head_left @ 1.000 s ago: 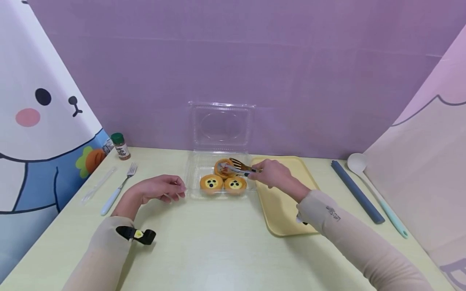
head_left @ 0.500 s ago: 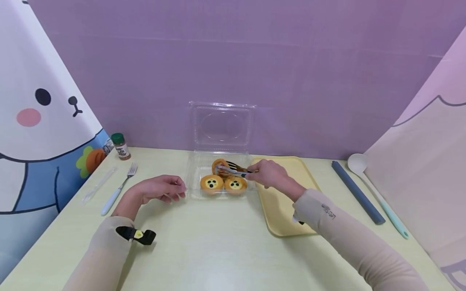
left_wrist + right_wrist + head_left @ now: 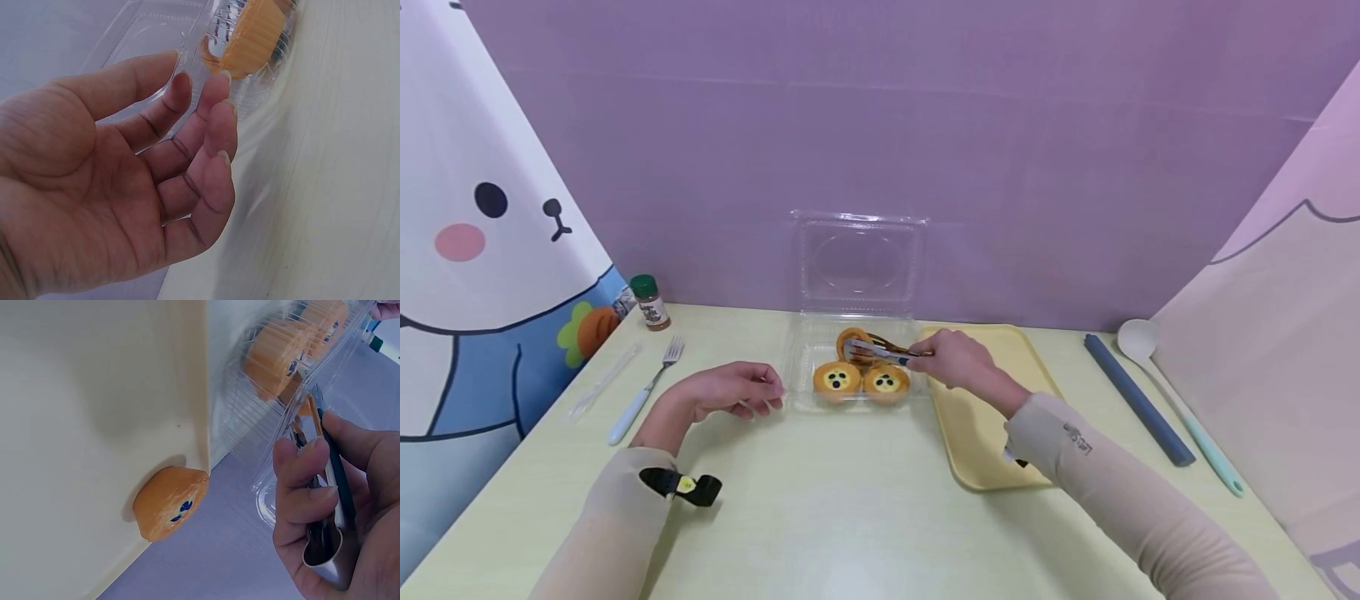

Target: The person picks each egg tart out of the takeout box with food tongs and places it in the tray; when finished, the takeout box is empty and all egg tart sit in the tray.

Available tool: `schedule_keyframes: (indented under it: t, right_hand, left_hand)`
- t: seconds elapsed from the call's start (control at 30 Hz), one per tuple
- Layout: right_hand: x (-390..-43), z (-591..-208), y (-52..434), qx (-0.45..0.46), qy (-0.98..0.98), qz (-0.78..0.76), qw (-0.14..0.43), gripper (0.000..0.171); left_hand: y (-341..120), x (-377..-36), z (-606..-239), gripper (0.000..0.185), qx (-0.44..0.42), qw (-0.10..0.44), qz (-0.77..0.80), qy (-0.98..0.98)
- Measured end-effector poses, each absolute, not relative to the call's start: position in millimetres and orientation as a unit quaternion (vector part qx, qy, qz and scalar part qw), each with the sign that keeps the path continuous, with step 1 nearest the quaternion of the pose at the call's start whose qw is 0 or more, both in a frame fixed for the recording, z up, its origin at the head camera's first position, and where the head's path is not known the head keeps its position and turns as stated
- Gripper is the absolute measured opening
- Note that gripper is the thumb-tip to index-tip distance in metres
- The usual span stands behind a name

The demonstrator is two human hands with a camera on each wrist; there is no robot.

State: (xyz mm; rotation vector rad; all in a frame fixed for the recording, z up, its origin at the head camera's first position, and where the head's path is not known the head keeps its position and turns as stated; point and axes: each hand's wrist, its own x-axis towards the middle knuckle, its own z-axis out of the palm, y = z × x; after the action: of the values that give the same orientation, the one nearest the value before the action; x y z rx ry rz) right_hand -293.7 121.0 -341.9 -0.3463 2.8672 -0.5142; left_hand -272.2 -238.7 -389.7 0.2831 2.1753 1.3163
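Observation:
My right hand (image 3: 958, 358) grips metal tongs (image 3: 340, 503) with dark handles. In the head view the tips of the tongs reach the rear egg tart (image 3: 844, 336), which stands tilted in a clear plastic clamshell box (image 3: 859, 262). Two more tarts with dark dots on yellow tops, a left one (image 3: 837, 381) and a right one (image 3: 886, 382), sit upright at the box's front. My left hand (image 3: 724, 390) holds nothing, its fingers loosely bent and fingertips right at the box's left side. The right wrist view shows another tart (image 3: 169, 503) on the yellow tray (image 3: 87, 412); the right hand hides it from the head view.
Along the left lie a blue-handled fork (image 3: 642, 400), a clear plastic utensil (image 3: 602, 383) and a green-capped spice jar (image 3: 650, 302). On the right are a dark blue bar (image 3: 1138, 400) and a long ladle-like spoon (image 3: 1183, 408). A purple cloth wall (image 3: 1037, 167) stands behind.
My right hand has shifted slightly left with the tongs, and the rear tart has moved left and tipped up. The left hand has stayed in place.

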Motion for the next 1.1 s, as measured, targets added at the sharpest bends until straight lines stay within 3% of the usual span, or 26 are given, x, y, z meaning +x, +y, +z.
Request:
schedule_keyframes:
  t: [0.77,1.1]
  right_hand:
    - [-295,-345,134,-0.104,0.967,-0.222,0.074,0.033]
    - [-292,-343,138,-0.099,0.961,-0.246,0.073,0.038]
  left_hand:
    - [-239,-272,-388,0.024,0.107,0.286,0.494,0.814]
    - [-241,-273,-391,0.022,0.105,0.286,0.492,0.816]
